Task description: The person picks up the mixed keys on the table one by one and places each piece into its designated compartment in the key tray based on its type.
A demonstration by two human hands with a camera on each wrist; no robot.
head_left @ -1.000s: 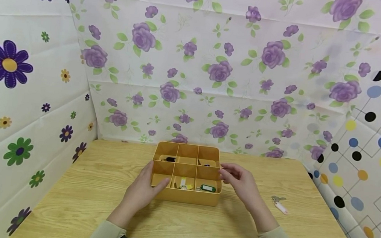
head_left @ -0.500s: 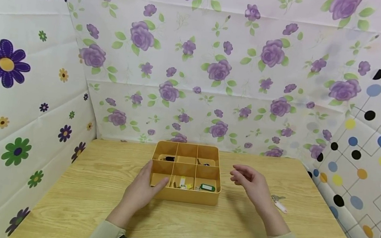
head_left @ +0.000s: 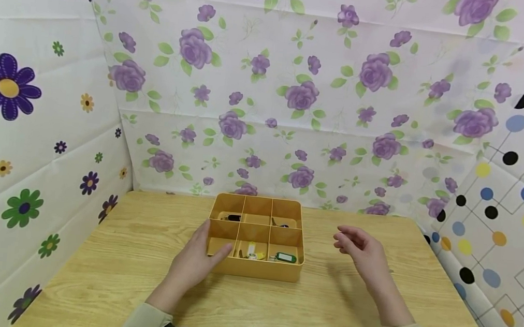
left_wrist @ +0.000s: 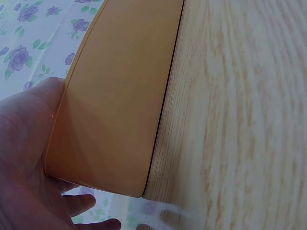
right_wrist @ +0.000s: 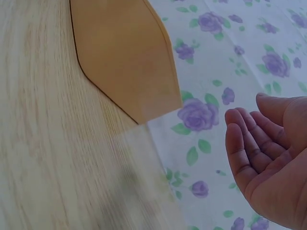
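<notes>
A yellow-orange compartment box (head_left: 262, 270) sits on the wooden table. My left hand (head_left: 192, 261) holds its front left corner, thumb over the front rim and fingers along the left side; the left wrist view shows the hand (left_wrist: 24, 148) against the wall. A green key tag (head_left: 286, 257) lies in the front right compartment, a yellow key tag (head_left: 252, 248) in the front middle one. The back left compartment has a black-headed key (head_left: 234, 217), the back right a dark key (head_left: 280, 224). My right hand (head_left: 368, 256) hovers right of the box, fingers loosely curled, holding nothing.
Right of the box, my right hand hides nearly all of another key on the table (head_left: 249, 308). Floral cloth (head_left: 263, 148) hangs behind the table, and patterned cloth stands on both sides.
My right hand has moved right, away from the box's right side, and now covers most of the key with the pale pink tag. The left hand stays at the box.
</notes>
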